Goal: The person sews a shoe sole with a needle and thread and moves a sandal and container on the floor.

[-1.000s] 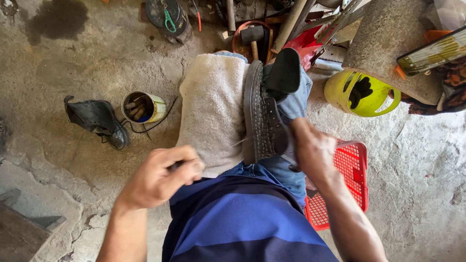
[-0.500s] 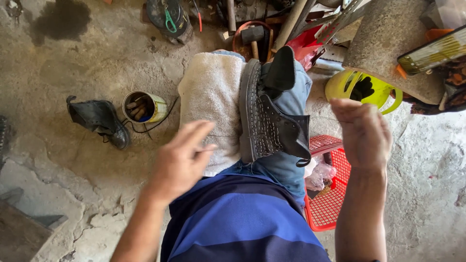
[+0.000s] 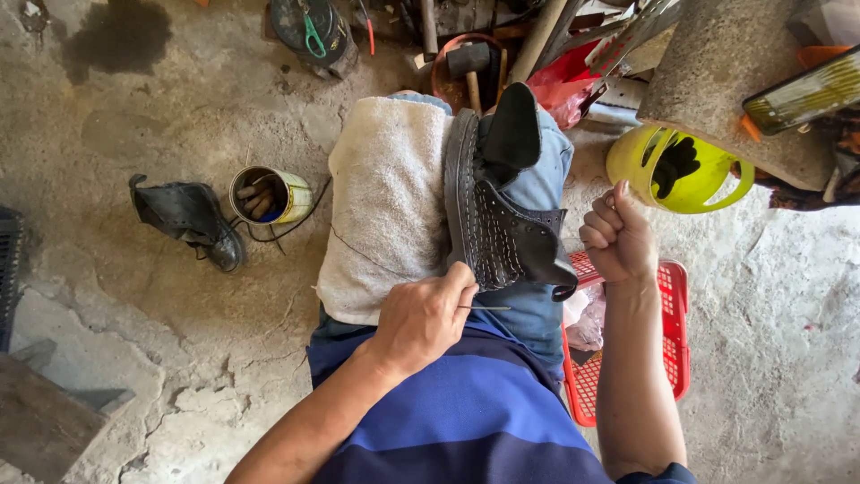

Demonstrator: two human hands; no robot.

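My left hand [image 3: 421, 318] pinches a needle [image 3: 485, 308] pointing right at the boot [image 3: 497, 215], which lies lengthwise on my lap; right hand [image 3: 618, 237] fisted beyond, thread unclear.

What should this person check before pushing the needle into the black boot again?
1. Needle gripped in left hand: ok.
2. Right hand clear of the needle tip: ok, fisted beside the boot.
3. Boot steady on the lap, sole against the towel: ok.
4. Thread pulled taut: cannot tell, too thin to follow.
5. Needle lined up with a stitch hole: cannot tell.
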